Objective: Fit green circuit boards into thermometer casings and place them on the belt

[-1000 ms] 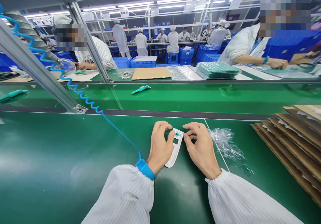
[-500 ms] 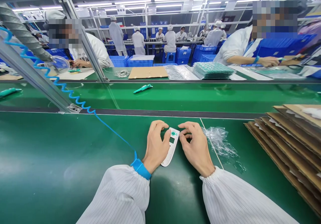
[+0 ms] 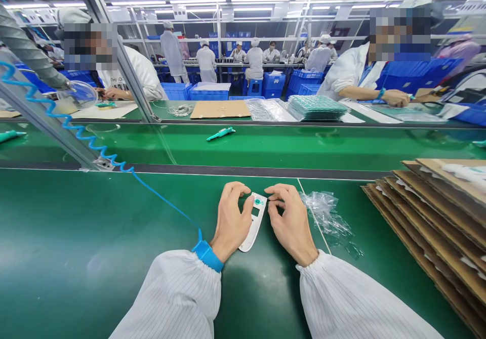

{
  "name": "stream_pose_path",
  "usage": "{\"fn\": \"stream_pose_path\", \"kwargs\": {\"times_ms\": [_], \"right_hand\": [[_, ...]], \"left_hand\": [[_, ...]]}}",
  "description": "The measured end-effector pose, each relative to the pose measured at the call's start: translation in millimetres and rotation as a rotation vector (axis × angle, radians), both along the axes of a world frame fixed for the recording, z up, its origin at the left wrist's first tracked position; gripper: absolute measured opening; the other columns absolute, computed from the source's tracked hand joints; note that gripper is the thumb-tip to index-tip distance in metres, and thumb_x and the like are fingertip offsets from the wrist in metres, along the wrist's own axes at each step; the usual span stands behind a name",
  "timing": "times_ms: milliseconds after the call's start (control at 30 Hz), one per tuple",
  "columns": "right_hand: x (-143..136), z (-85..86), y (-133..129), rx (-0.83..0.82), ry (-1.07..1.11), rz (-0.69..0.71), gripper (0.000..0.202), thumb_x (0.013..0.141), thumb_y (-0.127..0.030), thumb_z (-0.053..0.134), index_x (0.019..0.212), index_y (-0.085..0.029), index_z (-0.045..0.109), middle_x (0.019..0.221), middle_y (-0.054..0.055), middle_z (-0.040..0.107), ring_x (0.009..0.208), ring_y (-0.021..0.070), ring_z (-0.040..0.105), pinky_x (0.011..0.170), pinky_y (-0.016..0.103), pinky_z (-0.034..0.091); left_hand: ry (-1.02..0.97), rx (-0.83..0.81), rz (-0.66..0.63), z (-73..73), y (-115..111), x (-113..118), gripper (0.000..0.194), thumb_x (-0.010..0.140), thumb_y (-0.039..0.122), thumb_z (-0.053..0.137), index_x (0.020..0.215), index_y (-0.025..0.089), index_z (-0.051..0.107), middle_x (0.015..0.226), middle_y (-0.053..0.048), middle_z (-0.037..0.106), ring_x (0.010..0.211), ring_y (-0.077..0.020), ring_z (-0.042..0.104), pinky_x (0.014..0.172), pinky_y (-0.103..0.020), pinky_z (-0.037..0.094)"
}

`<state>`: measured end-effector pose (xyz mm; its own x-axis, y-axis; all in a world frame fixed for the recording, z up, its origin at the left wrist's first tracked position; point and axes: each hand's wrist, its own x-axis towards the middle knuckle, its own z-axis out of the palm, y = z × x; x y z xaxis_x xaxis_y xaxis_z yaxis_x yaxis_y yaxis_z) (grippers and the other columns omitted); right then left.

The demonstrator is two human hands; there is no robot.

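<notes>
A white plastic cover (image 3: 252,235) with a rounded near end lies slanted on the green bench. It has a rectangular window and a green round mark near its far end. My left hand (image 3: 232,222) is curled at the cover's left edge, thumb against it, hiding part of that side. A blue wrist strap circles my left wrist. Just off the right edge, my right hand (image 3: 290,222) has bent fingers, with a gap between thumb and forefinger and nothing visible in them. Crumpled clear plastic film (image 3: 326,212) lies to the right of this hand.
Stacked cardboard sheets (image 3: 429,227) rise at the right. A blue coiled cord (image 3: 94,149) runs to my wrist strap past a metal post (image 3: 131,71). Beyond the bench edge, a green pen-like tool (image 3: 220,134) lies on the green belt (image 3: 266,146). Co-workers sit across.
The view has shifted slightly to the right. My hands keep nearly the same pose around the cover. The green pen-like tool has moved a little right relative to the bench.
</notes>
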<state>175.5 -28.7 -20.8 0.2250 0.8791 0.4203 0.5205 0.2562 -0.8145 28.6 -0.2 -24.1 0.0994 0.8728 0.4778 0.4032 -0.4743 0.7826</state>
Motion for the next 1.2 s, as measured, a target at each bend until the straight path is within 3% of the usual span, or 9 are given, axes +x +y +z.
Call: {"fn": "stream_pose_path", "kwargs": {"times_ms": [200, 400, 600, 767, 900, 1033, 1100, 1200], "right_hand": [[-1.3, 1.0, -0.2, 0.009, 0.020, 0.017, 0.028, 0.085, -0.011, 0.048, 0.103, -0.020, 0.067, 0.113, 0.009, 0.056, 0.085, 0.0175, 0.062, 0.078, 0.038, 0.060], [-2.2, 1.7, -0.4, -0.011, 0.019, -0.004, 0.016, 0.092, -0.024, 0.055, 0.102, -0.020, 0.068, 0.112, 0.009, 0.058, 0.077, 0.0162, 0.062, 0.070, 0.037, 0.057], [-1.5, -4.7, 2.6, -0.020, 0.019, 0.006, 0.017, 0.093, -0.028, 0.057, 0.102, -0.019, 0.068, 0.111, 0.009, 0.059, 0.077, 0.0168, 0.063, 0.072, 0.038, 0.057], [-1.0, -7.7, 6.5, -0.010, 0.013, -0.013, 0.016, 0.092, -0.030, 0.058, 0.101, -0.020, 0.068, 0.104, 0.008, 0.062, 0.076, 0.0179, 0.061, 0.070, 0.037, 0.055], [-3.0, -7.5, 8.9, 0.006, 0.065, -0.030, 0.014, 0.090, -0.027, 0.059, 0.099, -0.020, 0.068, 0.102, 0.007, 0.062, 0.071, 0.0156, 0.058, 0.067, 0.034, 0.052], [-5.3, -6.2, 10.4, -0.011, 0.112, -0.039, 0.012, 0.090, -0.022, 0.057, 0.097, -0.021, 0.067, 0.102, 0.005, 0.061, 0.069, 0.0144, 0.055, 0.068, 0.033, 0.050], [-6.0, -5.3, 10.4, -0.030, 0.135, -0.033, 0.012, 0.091, -0.021, 0.056, 0.097, -0.021, 0.066, 0.103, 0.004, 0.061, 0.068, 0.0139, 0.054, 0.068, 0.034, 0.048], [-6.8, -4.7, 9.8, -0.055, 0.167, -0.017, 0.013, 0.092, -0.021, 0.054, 0.097, -0.022, 0.066, 0.106, 0.004, 0.061, 0.068, 0.0139, 0.054, 0.066, 0.033, 0.047]], "left_hand": [[0.009, -0.008, 0.004, 0.9, -0.3, 0.1, 0.013, 0.092, 0.010, 0.059, 0.099, 0.020, 0.063, 0.112, -0.008, 0.062, 0.107, -0.0187, 0.061, 0.090, -0.034, 0.052], [-0.002, -0.015, -0.002, 1.3, -0.3, -0.5, 0.013, 0.091, 0.010, 0.059, 0.099, 0.020, 0.063, 0.111, -0.008, 0.063, 0.106, -0.0188, 0.061, 0.089, -0.034, 0.052], [0.001, 0.008, 0.009, 0.5, 1.8, -0.9, 0.012, 0.091, 0.012, 0.059, 0.099, 0.020, 0.064, 0.111, -0.008, 0.063, 0.106, -0.0196, 0.062, 0.089, -0.035, 0.053], [0.042, 0.047, 0.097, -1.0, 19.6, -16.3, 0.013, 0.090, 0.015, 0.058, 0.100, 0.021, 0.064, 0.109, -0.008, 0.064, 0.101, -0.0200, 0.063, 0.088, -0.036, 0.053], [0.174, 0.024, 0.250, 1.9, 67.8, -49.2, 0.009, 0.090, 0.024, 0.060, 0.096, 0.021, 0.064, 0.104, -0.008, 0.065, 0.097, -0.0230, 0.063, 0.092, -0.039, 0.052], [0.407, -0.100, 0.327, 21.9, 146.0, -74.0, 0.007, 0.087, 0.022, 0.059, 0.093, 0.019, 0.061, 0.113, -0.012, 0.064, 0.104, -0.0261, 0.061, 0.105, -0.042, 0.044], [0.441, -0.165, 0.326, 35.7, 185.9, -72.4, 0.007, 0.083, 0.018, 0.062, 0.090, 0.018, 0.060, 0.110, -0.014, 0.065, 0.102, -0.0279, 0.061, 0.102, -0.043, 0.044], [0.450, -0.250, 0.337, 50.5, 233.4, -47.5, 0.008, 0.082, 0.016, 0.063, 0.089, 0.017, 0.059, 0.100, -0.015, 0.067, 0.101, -0.0296, 0.061, 0.098, -0.044, 0.043]]}}
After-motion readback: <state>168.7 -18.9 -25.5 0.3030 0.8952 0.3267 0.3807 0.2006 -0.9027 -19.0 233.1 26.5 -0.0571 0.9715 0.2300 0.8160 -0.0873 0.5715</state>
